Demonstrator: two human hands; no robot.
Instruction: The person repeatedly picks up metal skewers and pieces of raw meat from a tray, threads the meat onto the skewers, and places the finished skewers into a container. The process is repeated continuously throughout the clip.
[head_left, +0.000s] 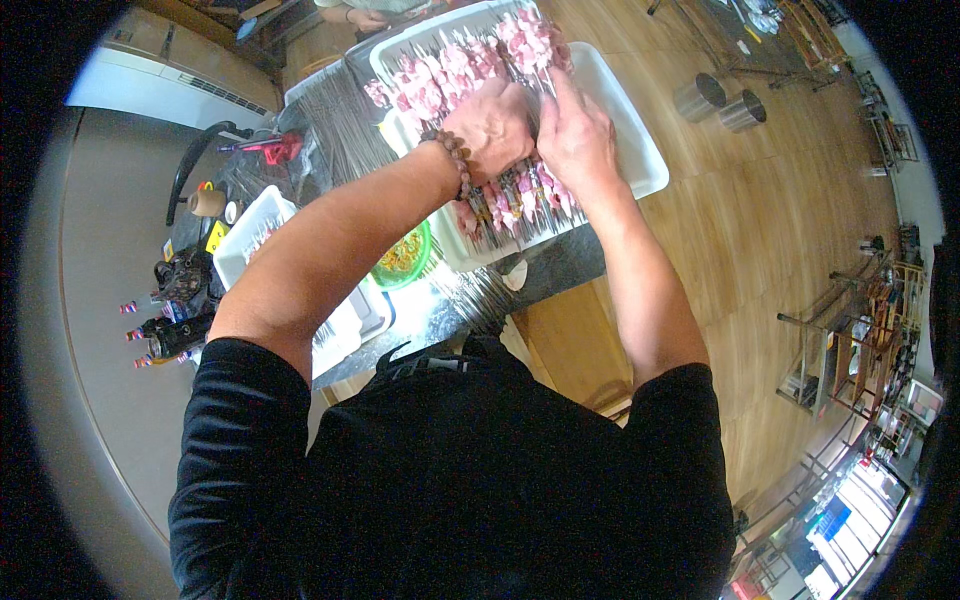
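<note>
Many skewers of raw meat lie in rows in a white plastic tray. Over the tray's middle is my left hand, with a beaded bracelet at its wrist; its fingers are curled down among the skewers and partly hidden. My right hand is close beside it on the right, at the metal sticks of a bunch of meat skewers, index finger stretched along them. The hidden fingertips do not show how firmly either hand grips. More meat skewers lie below both hands.
Bare metal skewers are heaped left of the tray, with more loose ones near the table's front edge. A green-rimmed bowl of chopped food and a white bin stand at the left. Another person's hand shows beyond the table.
</note>
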